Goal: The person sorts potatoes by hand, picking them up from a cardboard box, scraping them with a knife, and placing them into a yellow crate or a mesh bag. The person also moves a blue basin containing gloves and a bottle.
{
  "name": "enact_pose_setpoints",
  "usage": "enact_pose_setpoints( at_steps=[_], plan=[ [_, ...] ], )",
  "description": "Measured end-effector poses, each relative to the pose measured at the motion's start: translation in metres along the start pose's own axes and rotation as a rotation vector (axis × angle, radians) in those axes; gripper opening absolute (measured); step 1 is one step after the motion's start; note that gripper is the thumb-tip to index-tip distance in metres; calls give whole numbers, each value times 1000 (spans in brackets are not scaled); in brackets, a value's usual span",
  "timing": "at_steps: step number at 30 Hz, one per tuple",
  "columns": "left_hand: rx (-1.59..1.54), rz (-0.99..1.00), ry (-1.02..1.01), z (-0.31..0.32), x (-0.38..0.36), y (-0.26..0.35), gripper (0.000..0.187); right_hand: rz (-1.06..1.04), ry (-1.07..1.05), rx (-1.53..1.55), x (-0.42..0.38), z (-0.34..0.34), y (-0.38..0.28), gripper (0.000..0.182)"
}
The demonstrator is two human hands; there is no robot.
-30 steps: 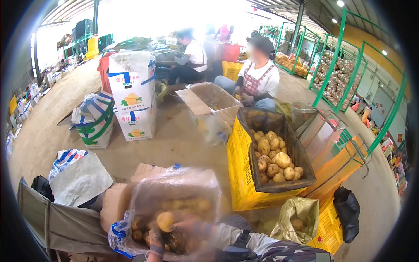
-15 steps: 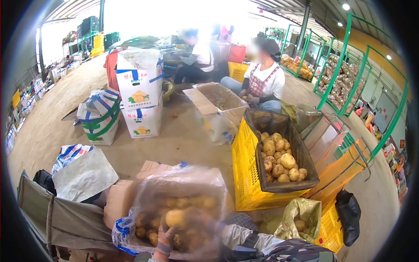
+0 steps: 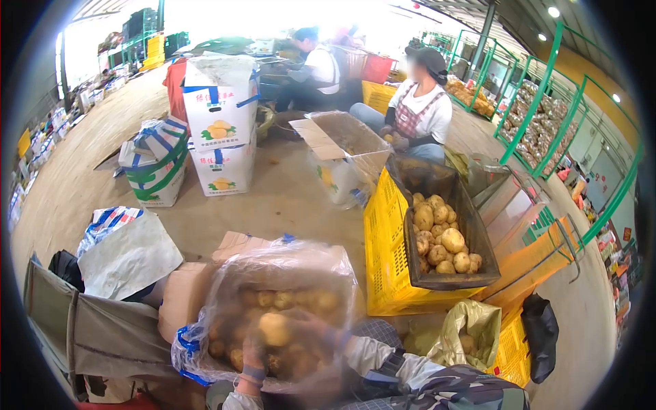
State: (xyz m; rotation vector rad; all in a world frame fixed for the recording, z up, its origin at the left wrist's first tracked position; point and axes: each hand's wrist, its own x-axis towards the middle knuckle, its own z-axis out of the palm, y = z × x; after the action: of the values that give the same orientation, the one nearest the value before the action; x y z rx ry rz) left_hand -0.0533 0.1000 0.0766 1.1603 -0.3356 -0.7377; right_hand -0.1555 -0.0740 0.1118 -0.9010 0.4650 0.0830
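Low in the view stands a cardboard box [image 3: 345,263] lined with clear plastic [image 3: 236,273], with several potatoes inside. Over it, one potato [image 3: 274,329] is between my two hands. My left hand [image 3: 253,352] is upright at the potato's left side, fingers curved against it. From the right, my right hand [image 3: 309,326] reaches to the potato's other side; it is blurred, and its fingertips are hard to make out. Further right, a yellow crate [image 3: 389,253] holds a dark-lined bin [image 3: 458,279] with more potatoes [image 3: 444,240].
Printed cartons [image 3: 220,130] are stacked at the back left, beside a taped carton [image 3: 156,164]. Another open carton [image 3: 342,178] stands ahead, near a seated person [image 3: 427,113] and a second person [image 3: 320,68]. A gold bag [image 3: 471,335] lies at the lower right.
The potato between my hands has moved slightly up and is turned differently. My left hand has shifted a little left and up. The seated person's head is turned more upright.
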Motion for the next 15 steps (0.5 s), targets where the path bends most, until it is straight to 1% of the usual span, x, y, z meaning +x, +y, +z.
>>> enact_pose_setpoints(
  at_steps=[2,4,5,7,8,9,10,11,12,13,14,15],
  plan=[
    [87,86,32,-7,3,-7,49,29,-4,-26,-3,2,2,57],
    [338,210,53,-11,7,-12,54,62,-19,-65,-12,8,-6,56],
    [464,299,39,-14,9,-12,52,78,-30,-86,-16,11,-13,56],
    [713,487,45,-14,11,-3,49,43,25,55,-16,5,-17,50],
    [844,631,39,-17,11,5,44,47,48,141,-11,4,-9,47],
    [675,408,45,1,2,32,38,34,169,187,21,-24,14,38],
    [152,71,88,6,-1,38,35,14,196,175,32,-40,27,39],
    [93,21,104,0,5,31,35,-20,184,142,29,-42,19,40],
    [300,128,64,-16,8,11,35,-58,163,106,24,-41,14,41],
    [561,273,47,-32,5,-9,35,-83,144,106,16,-39,8,42],
    [745,424,57,-41,3,-22,36,-112,129,112,11,-36,3,43],
    [191,29,-15,-30,15,-14,33,-144,117,115,9,-34,-2,44]
  ],
)
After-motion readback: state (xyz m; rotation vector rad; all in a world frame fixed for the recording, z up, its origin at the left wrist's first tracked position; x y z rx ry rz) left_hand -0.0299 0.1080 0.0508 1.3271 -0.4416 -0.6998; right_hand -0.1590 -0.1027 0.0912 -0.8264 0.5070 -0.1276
